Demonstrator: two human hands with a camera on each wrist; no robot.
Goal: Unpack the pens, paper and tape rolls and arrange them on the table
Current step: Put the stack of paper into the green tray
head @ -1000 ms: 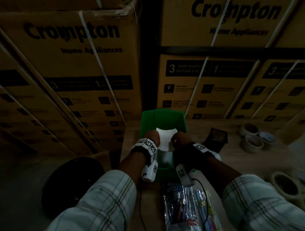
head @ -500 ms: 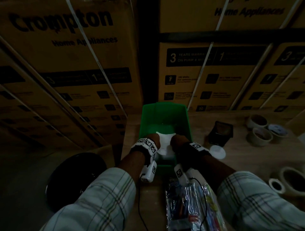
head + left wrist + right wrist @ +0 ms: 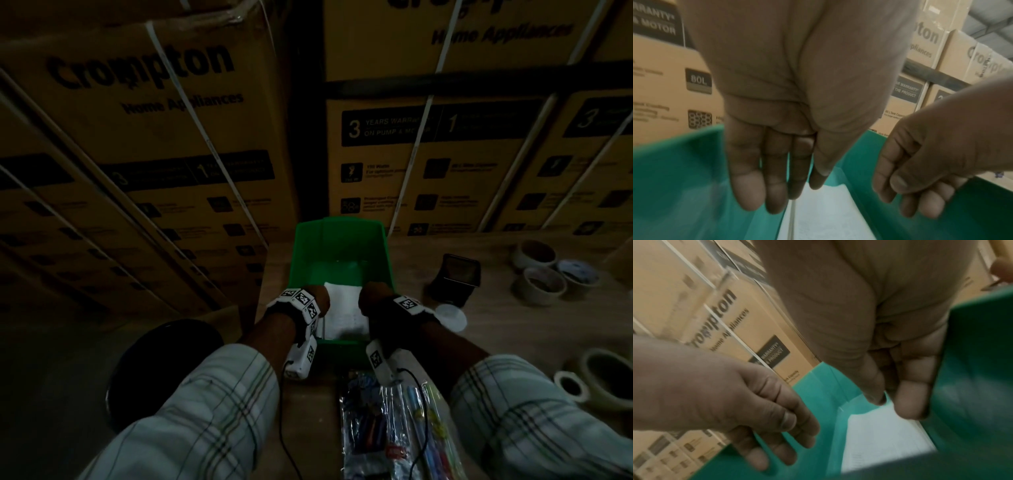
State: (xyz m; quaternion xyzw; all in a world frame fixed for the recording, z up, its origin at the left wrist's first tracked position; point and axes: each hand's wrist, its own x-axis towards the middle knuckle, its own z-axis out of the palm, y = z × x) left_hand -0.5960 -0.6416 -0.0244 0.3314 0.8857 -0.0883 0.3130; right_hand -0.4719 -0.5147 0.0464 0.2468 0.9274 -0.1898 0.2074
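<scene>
A white stack of paper [image 3: 342,313] lies flat in the bottom of the green bin [image 3: 339,240]. My left hand [image 3: 320,298] hangs over the paper's left edge with straight fingers [image 3: 748,186] pointing down, holding nothing. At the paper's right edge my right hand [image 3: 370,298] reaches down beside the bin wall with relaxed fingers [image 3: 910,402] just above the paper [image 3: 885,443]. A clear pack of pens [image 3: 387,428] lies in front of the bin. Tape rolls [image 3: 543,286] stand at the right.
Stacked cardboard cartons [image 3: 154,137] wall off the back and left. A black box [image 3: 455,277] and a white lid [image 3: 450,317] sit right of the bin. A big tape roll [image 3: 609,377] and a small one [image 3: 570,385] lie near my right sleeve. A black stool [image 3: 164,353] stands lower left.
The paper was bowed upward between both hands; now it lies flat and lower in the bin, and both hands have relaxed at its sides.
</scene>
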